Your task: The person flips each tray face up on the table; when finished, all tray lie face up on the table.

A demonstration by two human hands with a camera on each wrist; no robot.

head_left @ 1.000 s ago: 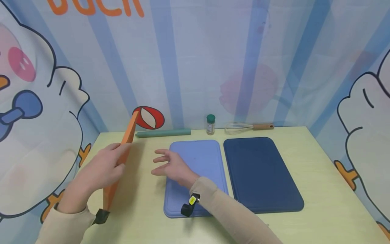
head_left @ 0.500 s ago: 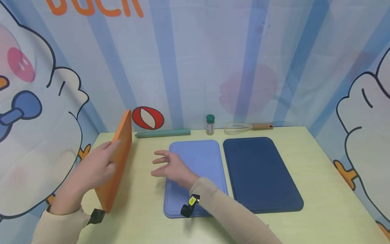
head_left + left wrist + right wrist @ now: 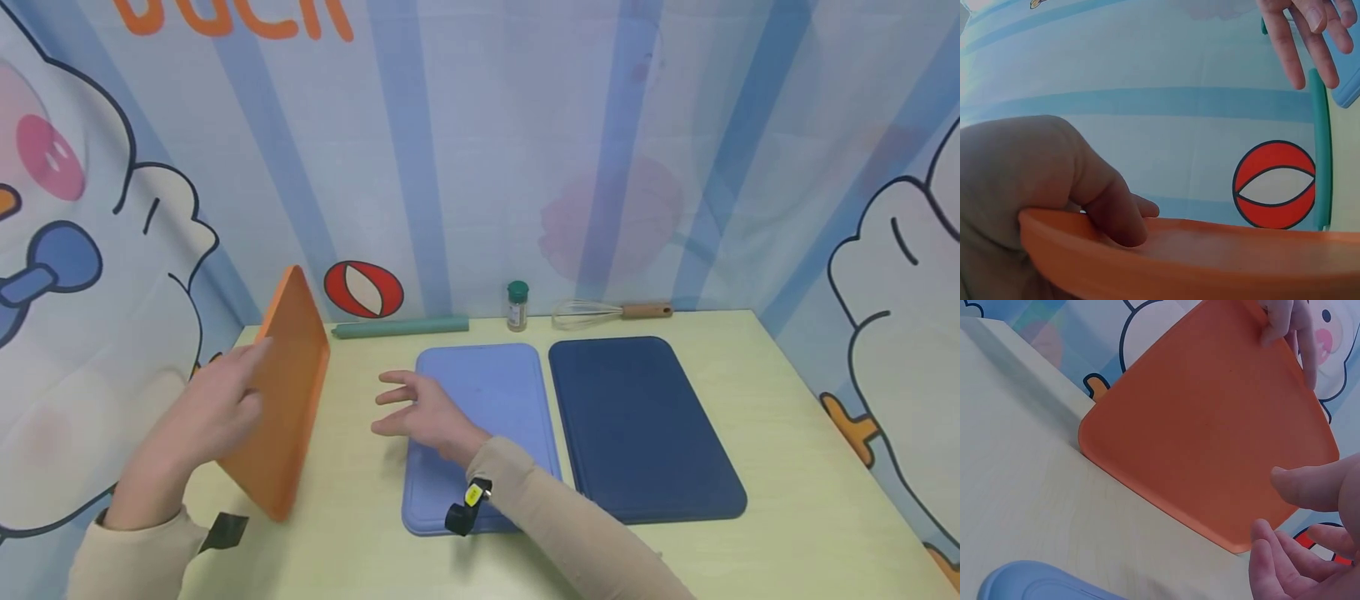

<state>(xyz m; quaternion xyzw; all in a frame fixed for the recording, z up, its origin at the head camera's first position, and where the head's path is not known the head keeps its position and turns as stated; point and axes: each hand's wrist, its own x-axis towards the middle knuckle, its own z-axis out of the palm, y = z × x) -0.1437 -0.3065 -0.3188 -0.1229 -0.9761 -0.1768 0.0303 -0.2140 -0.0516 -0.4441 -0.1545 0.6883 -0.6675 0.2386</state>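
Note:
An orange cutting board [image 3: 288, 400] stands tilted on its long edge at the left of the table, its upper edge leaning outward. My left hand [image 3: 206, 408] grips that upper edge, thumb on the face turned to the middle, as the left wrist view shows on the board [image 3: 1222, 256]. Above the light blue cutting board [image 3: 487, 383] hovers my right hand [image 3: 431, 412], fingers spread and nothing held. In the right wrist view the right hand [image 3: 1310, 550] is apart from the orange board [image 3: 1210, 431], whose lower edge meets the table.
A dark blue cutting board [image 3: 645, 425] lies right of the light blue one. Along the back edge are a green stick-like roll [image 3: 401, 327], a green-capped spice jar [image 3: 517, 307] and a whisk [image 3: 615, 312]. A printed cloth [image 3: 480, 167] hangs behind.
My left hand has moved left, tipping the orange board's upper edge outward so more of its face shows. The right hand has stayed put.

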